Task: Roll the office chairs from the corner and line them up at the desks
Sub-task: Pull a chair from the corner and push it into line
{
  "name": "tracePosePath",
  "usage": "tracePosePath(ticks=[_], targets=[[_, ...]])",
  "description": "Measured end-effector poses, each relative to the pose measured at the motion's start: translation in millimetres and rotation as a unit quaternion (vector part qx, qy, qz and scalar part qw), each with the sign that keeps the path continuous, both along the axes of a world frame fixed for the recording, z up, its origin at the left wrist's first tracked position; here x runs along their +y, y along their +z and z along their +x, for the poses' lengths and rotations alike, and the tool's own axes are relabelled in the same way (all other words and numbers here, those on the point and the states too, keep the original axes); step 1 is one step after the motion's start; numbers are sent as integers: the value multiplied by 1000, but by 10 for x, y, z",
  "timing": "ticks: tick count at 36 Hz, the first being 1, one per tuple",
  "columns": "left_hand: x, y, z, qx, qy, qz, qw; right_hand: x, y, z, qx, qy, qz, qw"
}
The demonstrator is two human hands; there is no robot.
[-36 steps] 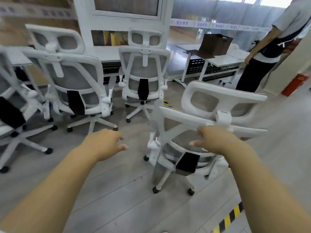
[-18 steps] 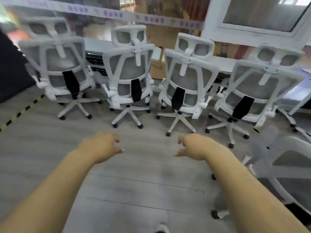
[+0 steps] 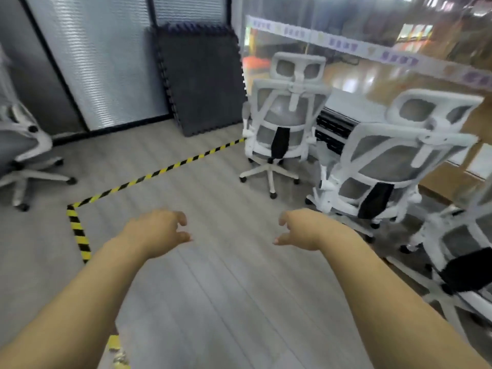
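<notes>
My left hand (image 3: 157,233) and my right hand (image 3: 303,230) hang in front of me over the grey floor, fingers loosely curled, holding nothing. Three white mesh office chairs stand with their backs to me along a white desk (image 3: 354,105) on the right: the farthest chair (image 3: 282,123), a nearer chair (image 3: 386,166), and a third chair (image 3: 463,251) cut off by the right edge. Another white chair (image 3: 18,150) stands alone at the far left near the wall, partly out of frame.
Yellow-black floor tape (image 3: 149,177) runs diagonally across the floor and turns toward me at the left. Dark foam mats (image 3: 199,81) lean against the glass partition (image 3: 93,57) at the back. Bare floor lies between me and the lone chair.
My right hand let go of the chair it was holding a second ago. The view has swung far to the left, from the row of chairs at the desks toward the corner.
</notes>
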State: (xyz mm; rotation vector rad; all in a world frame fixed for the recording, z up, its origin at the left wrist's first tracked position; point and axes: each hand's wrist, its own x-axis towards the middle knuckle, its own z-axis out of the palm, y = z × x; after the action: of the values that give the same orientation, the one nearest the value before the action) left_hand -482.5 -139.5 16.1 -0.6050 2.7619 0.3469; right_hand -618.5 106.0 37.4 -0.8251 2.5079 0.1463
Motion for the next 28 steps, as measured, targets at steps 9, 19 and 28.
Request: tracePosePath(ticks=[9, 19, 28], targets=[[-1013, -7, 220, 1, 161, 9, 987, -1697, 38, -468, 11, 170, -4, 985], [-2548, -113, 743, 0, 277, 1, 961, -3667, -60, -367, 10, 263, -11, 965], [-4010, 28, 928, 6, 311, -23, 950, -5222, 57, -298, -8, 275, -34, 961]])
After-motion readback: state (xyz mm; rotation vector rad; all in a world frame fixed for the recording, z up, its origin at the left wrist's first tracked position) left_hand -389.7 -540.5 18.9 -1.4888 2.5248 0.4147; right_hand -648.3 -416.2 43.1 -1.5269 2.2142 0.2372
